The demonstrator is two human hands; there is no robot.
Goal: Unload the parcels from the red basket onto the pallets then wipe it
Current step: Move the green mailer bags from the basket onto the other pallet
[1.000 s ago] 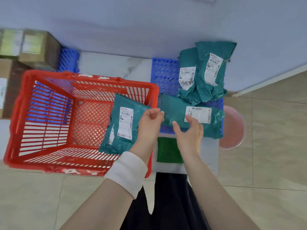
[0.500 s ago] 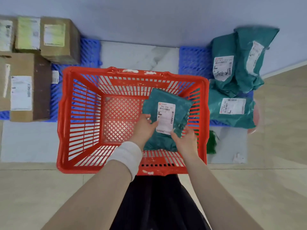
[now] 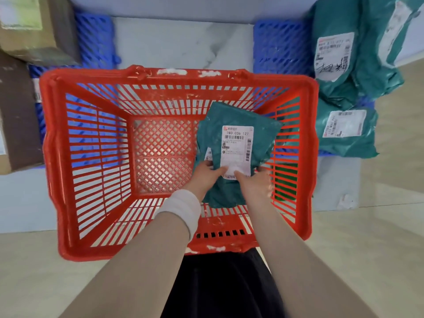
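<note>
Since a second ago the view swung left over the red basket (image 3: 68, 161): both hands, left hand (image 3: 205, 175) and right hand (image 3: 254, 182), now grip the last teal parcel (image 3: 236, 136) at 3 o'clock inside it, stacked parcels (image 3: 344, 72) waiting on the blue pallet (image 3: 280, 47) at 1 o'clock, so wiping looks close

Non-task stuff: brown cardboard boxes (image 3: 34, 28) stacked far left, top one blurred, lower one (image 3: 16, 115) carrying a label at its edge. White marble-look slab (image 3: 183, 44) between the two blue areas. Beige tiled floor (image 3: 367, 249) right and bottom. Something green (image 3: 285, 184) visible through the right slats, can't tell what. White wristband (image 3: 181, 208). Dark garment (image 3: 224, 285) bottom centre.
</note>
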